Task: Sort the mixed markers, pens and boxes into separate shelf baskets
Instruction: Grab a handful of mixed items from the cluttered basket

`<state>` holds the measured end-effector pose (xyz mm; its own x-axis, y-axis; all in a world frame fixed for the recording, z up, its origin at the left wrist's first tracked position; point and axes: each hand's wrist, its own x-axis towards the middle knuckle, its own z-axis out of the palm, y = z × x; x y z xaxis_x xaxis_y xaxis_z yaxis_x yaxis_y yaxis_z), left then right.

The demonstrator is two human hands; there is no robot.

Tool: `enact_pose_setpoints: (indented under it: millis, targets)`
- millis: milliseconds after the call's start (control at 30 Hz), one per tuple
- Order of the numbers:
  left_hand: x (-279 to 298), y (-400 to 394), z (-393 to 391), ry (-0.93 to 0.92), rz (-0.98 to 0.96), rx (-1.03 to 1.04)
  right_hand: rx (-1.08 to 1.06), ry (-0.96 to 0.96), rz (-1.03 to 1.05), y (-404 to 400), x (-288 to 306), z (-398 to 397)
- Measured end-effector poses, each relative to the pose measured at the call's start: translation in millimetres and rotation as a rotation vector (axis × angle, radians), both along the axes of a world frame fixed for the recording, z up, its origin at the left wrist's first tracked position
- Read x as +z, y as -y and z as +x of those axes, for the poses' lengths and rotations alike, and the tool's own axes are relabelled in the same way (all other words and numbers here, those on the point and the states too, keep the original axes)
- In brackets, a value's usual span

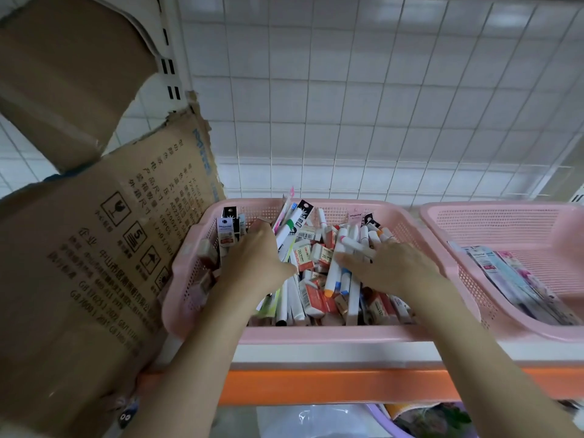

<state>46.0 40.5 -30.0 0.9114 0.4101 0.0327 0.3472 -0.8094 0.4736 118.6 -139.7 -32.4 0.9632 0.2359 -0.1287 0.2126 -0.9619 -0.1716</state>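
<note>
A pink mesh basket [319, 337] on the shelf holds a mixed heap of white markers [334, 270], pens and small orange-and-white boxes [306, 255]. My left hand [252, 263] reaches into the left part of the heap, its fingers spread among carded pen packs [225, 235]. My right hand [392, 267] lies on the right part of the heap, fingers extended over several white markers. Whether either hand grips anything is hidden by the hands themselves.
A second pink basket [505, 210] stands to the right with a few flat packaged items [512, 279]. A torn cardboard box [94, 248] leans against the left side. Behind is a white wire grid [379, 90]; an orange shelf edge [331, 385] runs in front.
</note>
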Motion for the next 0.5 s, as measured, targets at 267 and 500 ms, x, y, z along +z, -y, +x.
enact_pose_setpoints:
  millis: [267, 500]
  targets:
    - [1, 5, -8, -0.036, 0.014, -0.074, 0.026, 0.112, 0.089, -10, 3, -10]
    - [0, 4, -7, -0.074, -0.057, -0.046, 0.182, -0.007, 0.035, -12, -1, -8]
